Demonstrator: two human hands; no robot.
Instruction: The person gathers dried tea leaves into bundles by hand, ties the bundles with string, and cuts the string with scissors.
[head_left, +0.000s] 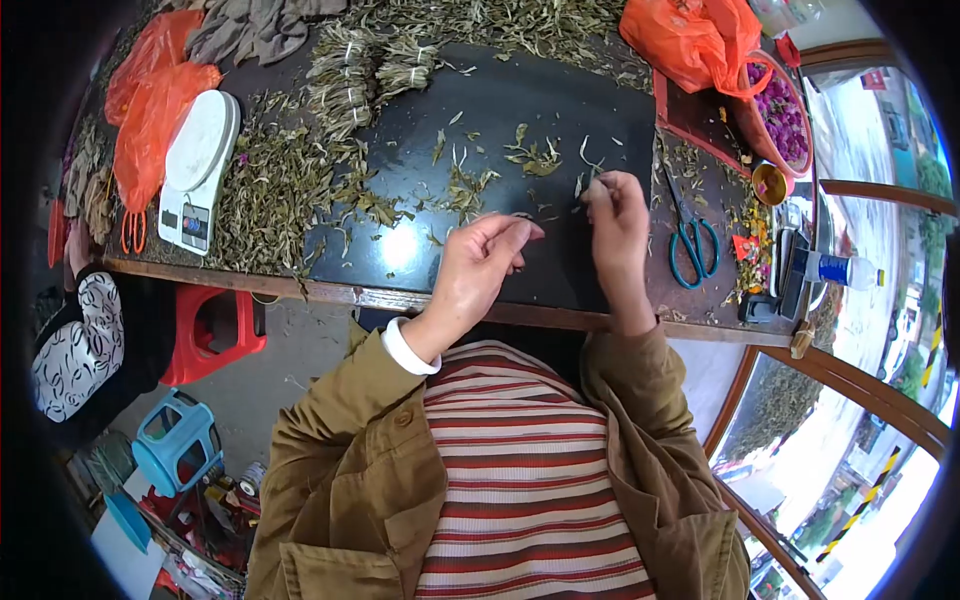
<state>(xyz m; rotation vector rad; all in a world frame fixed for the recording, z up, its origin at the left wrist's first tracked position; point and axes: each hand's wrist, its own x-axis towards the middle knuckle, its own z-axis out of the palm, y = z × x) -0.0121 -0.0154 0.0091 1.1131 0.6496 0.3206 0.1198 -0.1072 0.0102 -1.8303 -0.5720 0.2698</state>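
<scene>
My left hand [478, 262], with a white band at its wrist, hovers over the front of the black board [545, 95]. Its fingers are curled together, and what they hold, if anything, is too small to make out. To its right my right hand [617, 225] is raised with thumb and index finger pinched beside a thin pale-green sprig [584, 185]. Small loose leaves [468, 185] lie on the board beyond my left hand. Another little group of leaves [537, 157] sits between and beyond the hands. Tied bundles of dried sprigs [345, 80] rest at the board's back left.
Loose dried leaves [275, 190] are heaped left of the board, beside a white scale [200, 150]. Blue-handled scissors [694, 250] lie at the right. Further right are a basket of pink petals [780, 115] and a bottle [845, 270]. A person's patterned sleeve [80, 350] shows at the far left.
</scene>
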